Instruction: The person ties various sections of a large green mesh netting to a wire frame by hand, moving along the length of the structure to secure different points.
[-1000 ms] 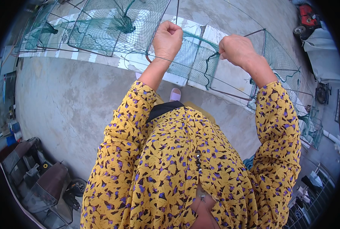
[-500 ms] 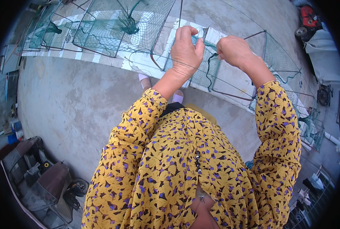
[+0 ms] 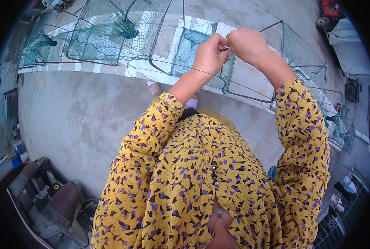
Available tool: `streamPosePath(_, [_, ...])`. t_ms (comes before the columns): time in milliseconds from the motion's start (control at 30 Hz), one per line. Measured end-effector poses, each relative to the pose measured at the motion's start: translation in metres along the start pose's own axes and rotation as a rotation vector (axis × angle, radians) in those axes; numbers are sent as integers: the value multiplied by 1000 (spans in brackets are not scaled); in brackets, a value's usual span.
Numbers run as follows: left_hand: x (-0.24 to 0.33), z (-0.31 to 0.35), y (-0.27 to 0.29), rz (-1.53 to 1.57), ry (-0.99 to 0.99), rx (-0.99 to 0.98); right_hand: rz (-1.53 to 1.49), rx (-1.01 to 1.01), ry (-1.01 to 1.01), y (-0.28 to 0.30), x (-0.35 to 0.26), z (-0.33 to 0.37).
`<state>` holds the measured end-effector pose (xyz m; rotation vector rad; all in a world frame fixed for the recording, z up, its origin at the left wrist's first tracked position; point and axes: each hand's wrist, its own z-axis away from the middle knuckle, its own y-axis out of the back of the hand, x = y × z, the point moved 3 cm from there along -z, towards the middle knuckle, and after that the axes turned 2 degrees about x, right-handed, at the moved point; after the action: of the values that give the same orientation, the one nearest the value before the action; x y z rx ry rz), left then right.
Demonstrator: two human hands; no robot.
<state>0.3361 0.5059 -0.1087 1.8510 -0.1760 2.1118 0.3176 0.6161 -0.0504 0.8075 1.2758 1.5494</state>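
Observation:
My left hand and my right hand meet over a long green net trap, fingertips pinched together. Between them is a small dark bit of the trap's green cord, whose lower part hangs below my left hand. Their fingers hide most of what they pinch. Green netting spreads beside my left hand. Thin dark metal frames hold the trap open in sections, and a gathered mesh funnel hangs in the section to the left.
A long white-striped board lies under the trap on the concrete floor. Lower left stands a cart with dark covers. A grey covered object and a red wheeled machine are at the right. My lilac shoe shows below the trap.
My hands were apart; the right one has moved left, and their fingertips now meet. My left fingers have closed from a looser curl. The trap appears slightly farther left and up in view.

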Motion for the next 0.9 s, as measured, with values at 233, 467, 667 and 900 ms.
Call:
streamPosePath(233, [-6, -4, 7, -17, -15, 43, 11, 39, -2, 5, -3, 3])
streamPosePath(467, [-11, -4, 9, -27, -65, 28, -342, 242, -33, 61, 3, 35])
streamPosePath(667, [-15, -5, 23, 5, -30, 46, -620, 111, -130, 111, 7, 116])
streamPosePath(900, [-8, -2, 34, -38, 35, 38, -662, 173, -152, 59, 6, 147])
